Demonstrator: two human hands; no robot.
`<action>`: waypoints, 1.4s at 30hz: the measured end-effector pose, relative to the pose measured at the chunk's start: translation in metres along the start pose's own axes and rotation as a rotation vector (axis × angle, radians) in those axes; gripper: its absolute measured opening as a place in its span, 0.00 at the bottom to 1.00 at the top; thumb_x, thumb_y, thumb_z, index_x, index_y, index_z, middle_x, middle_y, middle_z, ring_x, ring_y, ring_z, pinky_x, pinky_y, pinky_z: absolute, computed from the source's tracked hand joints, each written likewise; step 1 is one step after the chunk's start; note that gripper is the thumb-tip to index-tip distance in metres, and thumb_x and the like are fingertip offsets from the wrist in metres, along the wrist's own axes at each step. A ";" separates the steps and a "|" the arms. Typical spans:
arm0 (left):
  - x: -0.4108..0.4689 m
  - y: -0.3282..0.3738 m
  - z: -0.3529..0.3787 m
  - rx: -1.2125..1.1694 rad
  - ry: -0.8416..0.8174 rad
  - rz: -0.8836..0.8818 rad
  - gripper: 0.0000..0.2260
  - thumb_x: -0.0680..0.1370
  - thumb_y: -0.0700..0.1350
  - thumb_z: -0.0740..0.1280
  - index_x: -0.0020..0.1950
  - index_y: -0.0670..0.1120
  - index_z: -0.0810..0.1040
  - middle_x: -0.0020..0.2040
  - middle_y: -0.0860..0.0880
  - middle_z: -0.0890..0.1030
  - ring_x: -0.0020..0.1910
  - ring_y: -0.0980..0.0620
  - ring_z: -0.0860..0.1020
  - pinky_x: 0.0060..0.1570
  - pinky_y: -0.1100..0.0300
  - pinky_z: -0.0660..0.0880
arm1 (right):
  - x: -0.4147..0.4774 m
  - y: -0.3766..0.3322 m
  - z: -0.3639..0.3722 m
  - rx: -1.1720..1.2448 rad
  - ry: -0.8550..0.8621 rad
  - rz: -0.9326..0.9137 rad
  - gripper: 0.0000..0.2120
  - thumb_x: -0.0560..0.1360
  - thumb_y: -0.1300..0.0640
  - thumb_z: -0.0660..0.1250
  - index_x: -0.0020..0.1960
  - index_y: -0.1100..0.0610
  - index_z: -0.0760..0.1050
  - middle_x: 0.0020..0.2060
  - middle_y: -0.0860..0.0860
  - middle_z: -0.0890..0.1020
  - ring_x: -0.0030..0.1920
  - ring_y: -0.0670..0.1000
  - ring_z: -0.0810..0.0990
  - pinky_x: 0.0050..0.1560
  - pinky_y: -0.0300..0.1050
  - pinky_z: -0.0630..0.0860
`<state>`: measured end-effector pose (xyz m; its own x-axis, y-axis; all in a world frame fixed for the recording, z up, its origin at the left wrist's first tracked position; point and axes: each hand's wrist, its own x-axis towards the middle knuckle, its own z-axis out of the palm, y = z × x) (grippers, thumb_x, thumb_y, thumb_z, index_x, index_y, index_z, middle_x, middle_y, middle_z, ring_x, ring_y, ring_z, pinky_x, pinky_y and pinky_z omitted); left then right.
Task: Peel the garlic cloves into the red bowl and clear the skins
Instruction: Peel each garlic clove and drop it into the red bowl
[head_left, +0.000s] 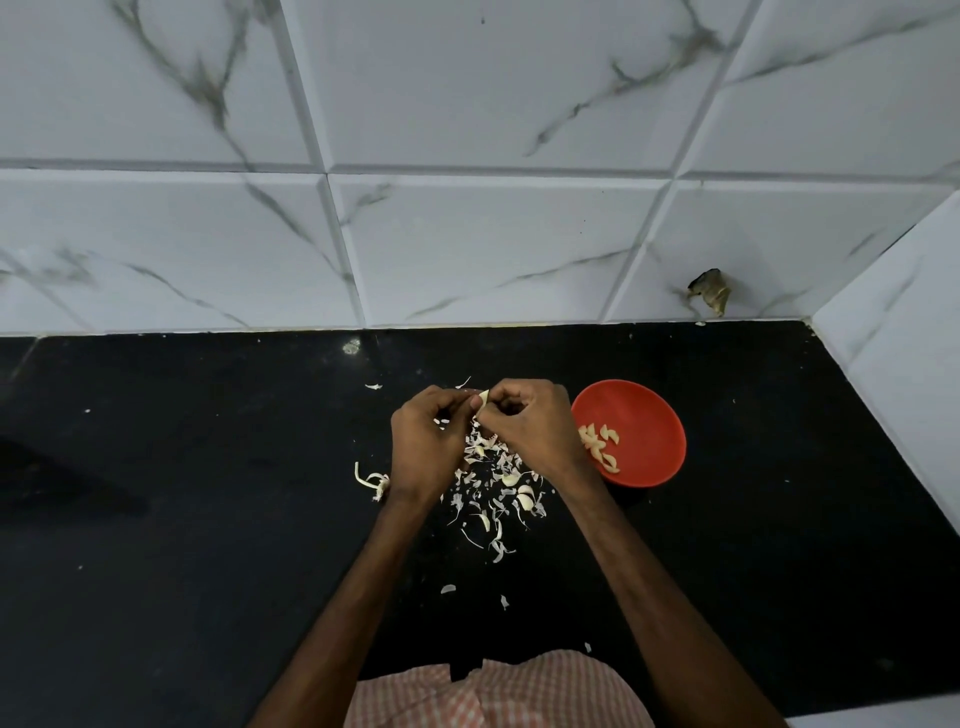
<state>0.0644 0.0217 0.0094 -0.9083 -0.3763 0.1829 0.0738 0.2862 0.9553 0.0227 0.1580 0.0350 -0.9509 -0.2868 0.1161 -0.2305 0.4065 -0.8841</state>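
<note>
**One clove pinched in both hands beside the red bowl**

Both hands meet just left of the red bowl (652, 415), above the black tabletop (208, 467). The left hand (426, 441) and the right hand (530, 421) have their fingers (519, 395) curled inward, pinching a single garlic clove (484, 398) between them.

Only a pale tip of the clove shows. It points up and away from the person, toward the tiled wall (467, 234), and the long axis seems to follow that line. The rest is hidden behind the fingers, so I cannot tell whether it has skin on it.

Peeled cloves (602, 447) lie in the side of the bowl nearest the hands, partly covered by the right wrist. Left of the bowl, under the hands, lies a scatter of skins (493, 483) with a few whole cloves (524, 500) among them. The hands hide the far part of the scatter. Farther left of the bowl, a dry stem piece (370, 480) is partly cut off by the left wrist.
</note>
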 end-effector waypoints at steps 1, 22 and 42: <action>0.000 0.001 -0.001 -0.017 -0.003 -0.020 0.04 0.77 0.39 0.74 0.51 0.44 0.86 0.42 0.54 0.84 0.41 0.56 0.83 0.41 0.52 0.81 | 0.000 -0.001 0.001 0.011 0.005 -0.002 0.05 0.73 0.62 0.73 0.39 0.59 0.83 0.29 0.51 0.82 0.30 0.55 0.81 0.32 0.51 0.77; -0.002 0.011 -0.006 -0.300 -0.052 -0.160 0.04 0.80 0.43 0.70 0.53 0.48 0.84 0.43 0.49 0.84 0.35 0.54 0.77 0.24 0.61 0.73 | -0.001 -0.003 -0.008 0.274 -0.096 0.121 0.05 0.80 0.62 0.68 0.50 0.60 0.82 0.36 0.55 0.84 0.32 0.50 0.81 0.29 0.40 0.79; 0.000 0.017 -0.002 -0.326 -0.037 -0.176 0.03 0.79 0.37 0.71 0.50 0.39 0.83 0.43 0.40 0.82 0.35 0.52 0.80 0.23 0.60 0.76 | 0.000 -0.005 0.000 0.268 0.021 0.035 0.02 0.75 0.62 0.72 0.45 0.60 0.84 0.31 0.50 0.84 0.30 0.49 0.82 0.30 0.44 0.81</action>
<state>0.0670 0.0246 0.0262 -0.9324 -0.3613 0.0062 0.0368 -0.0781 0.9963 0.0237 0.1557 0.0391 -0.9620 -0.2578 0.0900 -0.1371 0.1711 -0.9757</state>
